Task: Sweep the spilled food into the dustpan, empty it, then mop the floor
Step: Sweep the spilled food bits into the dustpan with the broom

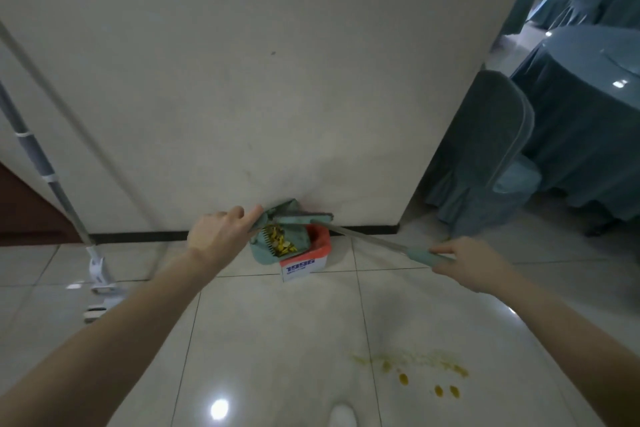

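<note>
Tiled floor (277, 340) beneath, the left hand (216, 236) grips the dustpan (273, 239) tipped over the bin (304, 262), the right hand (467, 262) clasps the broom handle (381, 241); emptying is underway, mopping probably follows.

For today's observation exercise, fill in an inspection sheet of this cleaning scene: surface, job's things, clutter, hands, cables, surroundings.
Surface: glossy tiled floor with yellow stains.
Job's things: teal dustpan holding yellow food, tilted over a red-lined box bin; broom; mop leaning on the wall.
Clutter: nothing seen.
Hands: left hand grips the dustpan; right hand grips the broom handle.
Cables: nothing seen.
Surroundings: white wall; covered chair; draped table.
</note>
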Demonstrator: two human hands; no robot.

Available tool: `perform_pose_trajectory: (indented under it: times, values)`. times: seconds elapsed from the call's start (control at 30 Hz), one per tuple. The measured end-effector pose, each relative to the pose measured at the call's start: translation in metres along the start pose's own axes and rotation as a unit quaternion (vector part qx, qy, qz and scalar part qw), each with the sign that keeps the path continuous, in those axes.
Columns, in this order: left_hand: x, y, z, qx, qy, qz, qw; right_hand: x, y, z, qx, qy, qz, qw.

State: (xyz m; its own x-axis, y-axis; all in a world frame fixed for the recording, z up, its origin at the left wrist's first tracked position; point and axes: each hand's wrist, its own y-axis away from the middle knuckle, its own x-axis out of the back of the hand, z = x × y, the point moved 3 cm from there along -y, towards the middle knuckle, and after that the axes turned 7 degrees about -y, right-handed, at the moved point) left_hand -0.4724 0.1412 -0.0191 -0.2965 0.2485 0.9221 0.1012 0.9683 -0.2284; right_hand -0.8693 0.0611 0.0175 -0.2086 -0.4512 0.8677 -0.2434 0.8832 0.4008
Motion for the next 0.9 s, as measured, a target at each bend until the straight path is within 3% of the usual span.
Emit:
perform_pose_trajectory:
  times: [0.3, 0.37, 0.43, 0.5, 0.67, 0.9]
  values:
    - [-0.005, -0.022, 0.056, -0.071, -0.019, 0.022, 0.997, 0.012, -0.053, 0.044, -0.002, -0.018, -0.026, 0.999]
    - [-0.006, -0.023, 0.065, -0.104, -0.019, -0.008, 0.994, 0.015, -0.056, 0.05, -0.003, -0.022, -0.025, 0.999]
    - [-0.005, -0.026, 0.076, -0.118, -0.023, -0.104, 0.987, 0.015, -0.057, 0.055, -0.01, -0.038, -0.026, 0.999]
    - [-0.004, -0.032, 0.083, -0.115, -0.044, -0.15, 0.981, 0.012, -0.056, 0.059, -0.013, -0.038, -0.026, 0.999]
    - [-0.002, -0.048, 0.094, -0.13, -0.068, -0.168, 0.975, 0.013, -0.051, 0.075, -0.017, -0.035, -0.023, 0.999]
    - [-0.011, -0.044, 0.122, -0.158, 0.008, -0.225, 0.961, 0.008, -0.048, 0.091, -0.01, -0.019, -0.009, 1.0]
